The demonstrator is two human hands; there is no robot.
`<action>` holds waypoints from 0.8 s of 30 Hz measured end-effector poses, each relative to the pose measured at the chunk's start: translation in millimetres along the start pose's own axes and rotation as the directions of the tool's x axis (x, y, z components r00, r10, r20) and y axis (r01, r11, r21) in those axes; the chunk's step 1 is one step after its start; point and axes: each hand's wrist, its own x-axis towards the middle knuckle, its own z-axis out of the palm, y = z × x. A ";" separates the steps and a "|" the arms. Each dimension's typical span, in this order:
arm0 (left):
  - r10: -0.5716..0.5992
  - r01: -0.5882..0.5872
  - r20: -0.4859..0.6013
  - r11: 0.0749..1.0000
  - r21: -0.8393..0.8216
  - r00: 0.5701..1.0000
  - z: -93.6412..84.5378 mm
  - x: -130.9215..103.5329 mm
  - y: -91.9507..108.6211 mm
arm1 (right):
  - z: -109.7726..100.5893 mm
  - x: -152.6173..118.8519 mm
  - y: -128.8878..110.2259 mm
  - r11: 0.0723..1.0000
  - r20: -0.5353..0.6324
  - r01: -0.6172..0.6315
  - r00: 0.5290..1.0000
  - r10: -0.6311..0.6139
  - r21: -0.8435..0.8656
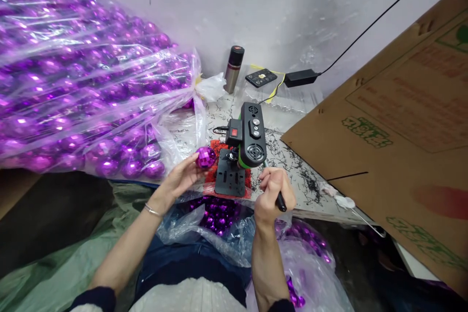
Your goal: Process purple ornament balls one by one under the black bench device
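Note:
Between the fingertips of my left hand is a shiny purple faceted ball, just left of a small black machine. The machine has round grilles, knobs and a side box with a red switch. Its black slotted base plate rests on a red mat. My right hand is wrapped round a black-handled tool at the machine's lower right; the tool's thin shaft reaches up to the machine's front end.
A large clear bag of purple balls fills the left. Behind the machine are a thermos, a phone-like black device and a power adapter. A cardboard box leans at right. Black scraps litter the table.

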 end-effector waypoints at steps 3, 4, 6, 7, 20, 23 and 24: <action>-0.080 0.085 0.054 0.991 -0.104 0.995 2.8 -2.1 -21.1 | -1.7 -0.4 0.6 1.000 0.018 0.009 1.000 -0.009 -0.001; -0.107 0.116 0.075 0.986 -0.124 0.991 2.8 -2.4 -26.2 | -2.4 -0.9 0.9 1.000 0.025 0.012 1.000 -0.012 -0.001; -0.160 0.175 0.105 0.973 -0.149 0.982 1.2 -2.7 -34.3 | -3.3 -2.3 1.6 1.000 0.033 0.015 0.999 -0.015 0.002; -0.179 0.195 0.111 0.968 -0.158 0.978 -0.1 -2.8 -37.5 | -3.5 -2.9 2.0 1.000 0.034 0.018 0.999 -0.018 0.004; -0.097 0.098 0.011 0.993 -0.073 0.995 2.2 0.5 -51.0 | -3.7 -2.8 1.4 1.000 0.050 0.020 0.999 -0.020 0.012; -0.076 0.077 0.014 0.997 -0.018 0.997 1.2 4.7 -51.6 | -4.1 1.4 -1.1 1.000 0.063 0.001 0.998 -0.001 0.005; -0.088 0.088 0.027 0.996 -0.010 0.996 0.3 5.8 -51.1 | -4.2 2.9 -1.9 1.000 0.069 -0.006 0.998 0.006 0.009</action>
